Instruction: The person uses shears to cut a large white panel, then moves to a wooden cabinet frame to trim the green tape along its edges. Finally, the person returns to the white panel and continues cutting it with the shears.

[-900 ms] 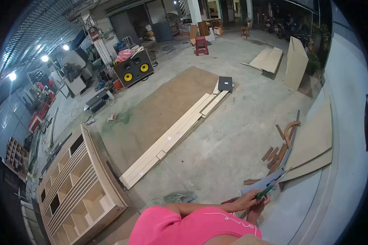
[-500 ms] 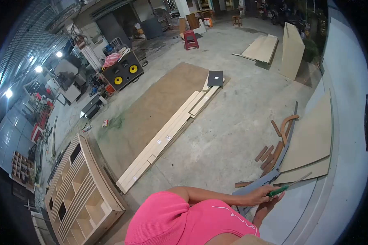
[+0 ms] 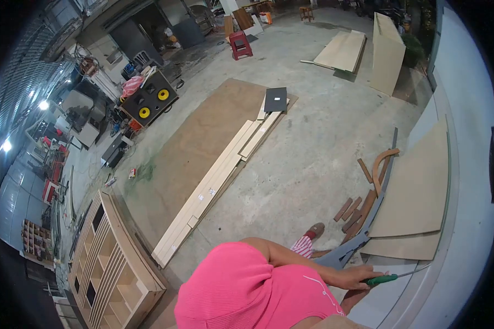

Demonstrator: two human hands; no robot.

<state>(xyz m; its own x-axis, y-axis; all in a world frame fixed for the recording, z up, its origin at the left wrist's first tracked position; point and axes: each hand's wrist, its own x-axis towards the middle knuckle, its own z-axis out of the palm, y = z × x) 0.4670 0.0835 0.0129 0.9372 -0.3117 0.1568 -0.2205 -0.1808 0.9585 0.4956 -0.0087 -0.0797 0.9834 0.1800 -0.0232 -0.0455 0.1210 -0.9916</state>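
Note:
My left hand is closed around the green handle of a screwdriver. Its long thin shaft points right, and the tip meets the edge of a large pale panel. Just below, my right hand is mostly hidden under the left hand and forearm; its fingers do not show clearly. Thin beige sheets lean beside the screwdriver. A grey curved frame piece runs beneath my left forearm.
Brown wooden offcuts and a curved wooden piece lie on the concrete floor. Long pale boards rest on a brown sheet. A slatted wooden cabinet stands left; a red stool is farther back.
My left hand has moved down slightly with the screwdriver, whose shaft has swung lower to the panel's edge. The view has shifted, and a foot with a striped trouser leg now shows.

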